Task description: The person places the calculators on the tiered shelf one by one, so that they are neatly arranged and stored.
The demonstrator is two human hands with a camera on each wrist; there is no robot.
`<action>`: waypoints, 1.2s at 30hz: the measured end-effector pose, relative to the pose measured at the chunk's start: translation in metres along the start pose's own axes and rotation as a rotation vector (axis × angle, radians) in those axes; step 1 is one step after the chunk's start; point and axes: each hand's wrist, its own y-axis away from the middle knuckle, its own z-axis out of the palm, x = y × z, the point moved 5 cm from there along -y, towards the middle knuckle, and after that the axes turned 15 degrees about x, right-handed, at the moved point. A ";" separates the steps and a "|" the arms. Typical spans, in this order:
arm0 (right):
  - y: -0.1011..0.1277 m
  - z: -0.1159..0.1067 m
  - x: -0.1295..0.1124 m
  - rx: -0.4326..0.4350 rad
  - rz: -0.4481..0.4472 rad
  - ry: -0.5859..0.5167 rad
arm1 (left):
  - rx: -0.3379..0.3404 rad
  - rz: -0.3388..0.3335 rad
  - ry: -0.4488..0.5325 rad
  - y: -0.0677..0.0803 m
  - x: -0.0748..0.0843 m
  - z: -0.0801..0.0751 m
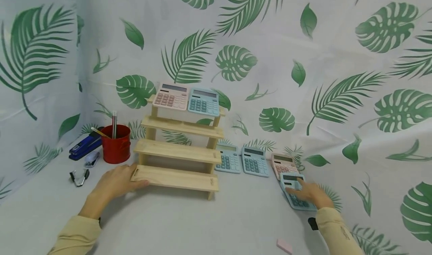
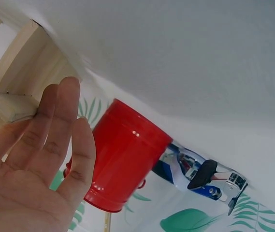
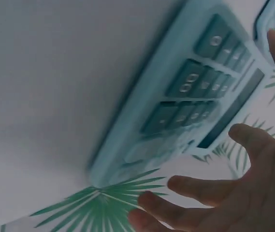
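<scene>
A wooden stepped shelf stands mid-table, with a pink calculator and a blue calculator on its top step. My left hand rests with straight fingers against the left end of the lowest step; the left wrist view shows the left hand flat and holding nothing. My right hand lies with spread fingers on a blue calculator lying on the table, index finger on its keys. In the right wrist view the right hand is spread beside that calculator.
Two blue calculators and a pink one lie right of the shelf. A red cup with pencils, a blue stapler and small clips sit at the left. A pink eraser lies near the front.
</scene>
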 end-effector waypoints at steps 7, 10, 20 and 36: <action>0.011 0.023 0.011 -0.095 0.064 -0.024 | 0.001 0.018 0.009 0.001 0.005 0.006; 0.013 0.025 0.014 -0.075 0.081 -0.015 | 0.011 0.022 0.017 0.001 0.008 0.009; 0.013 0.016 -0.004 0.059 0.003 -0.041 | 0.019 0.015 0.017 0.000 0.007 0.008; 0.025 -0.074 -0.150 0.315 -0.325 -0.176 | 0.032 -0.002 0.009 -0.002 0.000 0.002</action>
